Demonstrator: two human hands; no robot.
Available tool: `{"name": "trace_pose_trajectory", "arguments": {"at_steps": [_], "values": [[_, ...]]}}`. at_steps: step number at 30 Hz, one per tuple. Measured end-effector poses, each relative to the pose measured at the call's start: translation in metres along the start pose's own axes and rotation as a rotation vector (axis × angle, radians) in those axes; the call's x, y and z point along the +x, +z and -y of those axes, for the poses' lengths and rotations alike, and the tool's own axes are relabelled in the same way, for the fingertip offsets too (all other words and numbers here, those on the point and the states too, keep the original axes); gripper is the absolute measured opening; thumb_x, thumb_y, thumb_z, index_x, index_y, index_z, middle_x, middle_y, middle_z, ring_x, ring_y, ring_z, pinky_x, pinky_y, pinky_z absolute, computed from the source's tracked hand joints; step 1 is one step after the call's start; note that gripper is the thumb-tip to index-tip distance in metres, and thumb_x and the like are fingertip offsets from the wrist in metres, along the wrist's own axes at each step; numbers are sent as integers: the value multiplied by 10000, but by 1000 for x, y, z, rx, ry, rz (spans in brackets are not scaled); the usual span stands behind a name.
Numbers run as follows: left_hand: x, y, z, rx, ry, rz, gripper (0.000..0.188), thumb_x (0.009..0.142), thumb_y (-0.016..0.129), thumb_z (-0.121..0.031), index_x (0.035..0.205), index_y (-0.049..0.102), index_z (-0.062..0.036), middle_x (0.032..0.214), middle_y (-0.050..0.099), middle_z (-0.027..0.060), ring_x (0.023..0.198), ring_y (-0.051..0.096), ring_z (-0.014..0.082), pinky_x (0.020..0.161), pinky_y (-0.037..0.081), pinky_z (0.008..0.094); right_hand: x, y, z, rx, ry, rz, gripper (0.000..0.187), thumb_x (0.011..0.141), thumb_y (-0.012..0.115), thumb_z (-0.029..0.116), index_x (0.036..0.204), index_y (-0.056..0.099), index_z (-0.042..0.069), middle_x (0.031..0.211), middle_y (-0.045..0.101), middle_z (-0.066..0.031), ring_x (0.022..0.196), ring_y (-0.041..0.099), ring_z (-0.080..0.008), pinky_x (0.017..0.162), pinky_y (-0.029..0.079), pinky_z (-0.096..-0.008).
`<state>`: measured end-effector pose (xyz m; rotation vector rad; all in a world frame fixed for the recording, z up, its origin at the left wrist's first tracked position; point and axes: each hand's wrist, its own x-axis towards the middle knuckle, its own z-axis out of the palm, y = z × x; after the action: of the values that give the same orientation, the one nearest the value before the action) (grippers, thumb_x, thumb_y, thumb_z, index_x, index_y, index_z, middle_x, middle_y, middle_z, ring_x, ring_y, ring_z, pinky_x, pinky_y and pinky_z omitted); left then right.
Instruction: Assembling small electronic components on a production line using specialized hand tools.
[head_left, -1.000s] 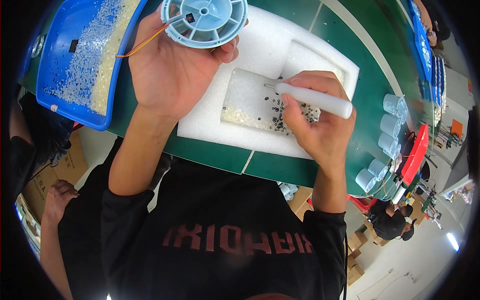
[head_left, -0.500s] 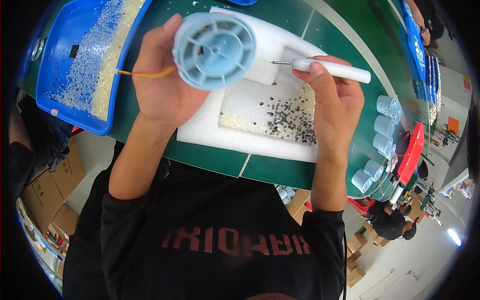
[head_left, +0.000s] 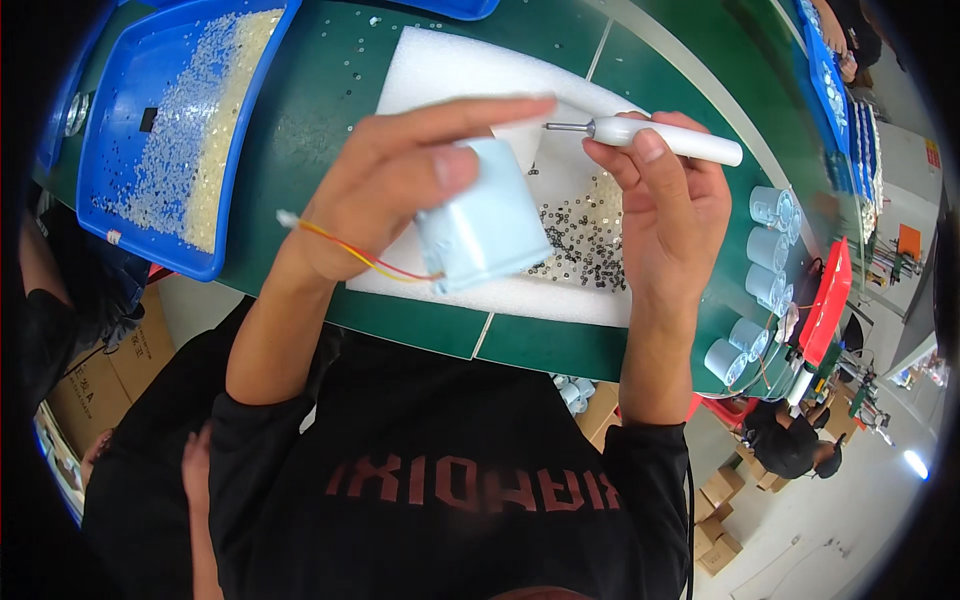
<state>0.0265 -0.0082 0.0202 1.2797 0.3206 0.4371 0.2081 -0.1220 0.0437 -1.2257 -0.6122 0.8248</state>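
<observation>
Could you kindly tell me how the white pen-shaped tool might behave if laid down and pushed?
The white pen-shaped tool would probably roll, as it looks rounded along its length. It seems stiff, its metal tip being straight. Its smooth surface might feel slippery.

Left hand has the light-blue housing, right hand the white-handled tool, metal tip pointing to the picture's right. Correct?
Not the tip: in the head view, the metal tip points to the picture's left. Left hand with light-blue housing and right hand with white-handled tool stand.
</observation>
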Motion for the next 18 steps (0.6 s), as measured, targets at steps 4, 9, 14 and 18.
{"name": "trace_pose_trajectory", "arguments": {"at_steps": [4, 9, 14, 18], "values": [[-1, 2, 0, 44, -30, -36, 731, 861, 461, -505, 1252, 489, 112, 868, 637, 157, 742, 614, 184, 627, 473, 270, 4, 1, -2, 3, -94, -20, 261, 867, 641, 14, 1085, 516, -54, 999, 630, -164, 928, 652, -220, 839, 556, -346], [-2, 4, -2, -175, -39, -211, 701, 884, 411, -523, 1204, 508, 93, 869, 621, 178, 731, 594, 201, 629, 460, 263, 0, 2, -12, -151, -182, -25, 301, 825, 680, -28, 1075, 513, -46, 1003, 626, -152, 936, 644, -206, 847, 546, -323], [-3, -20, 13, -658, 109, -165, 672, 936, 352, -464, 1270, 458, 110, 996, 565, 205, 690, 471, 156, 617, 382, 248, -1, 6, -18, -387, -238, 53, 295, 803, 706, -19, 1039, 534, -58, 1009, 620, -149, 932, 643, -200, 834, 547, -301], [-2, -16, 11, -745, 137, -133, 696, 943, 361, -472, 1318, 421, 111, 1058, 535, 203, 668, 439, 127, 634, 364, 235, -2, 7, -19, -390, -220, 49, 274, 803, 706, -17, 1021, 547, -59, 1016, 613, -143, 929, 645, -200, 825, 550, -294]]}}
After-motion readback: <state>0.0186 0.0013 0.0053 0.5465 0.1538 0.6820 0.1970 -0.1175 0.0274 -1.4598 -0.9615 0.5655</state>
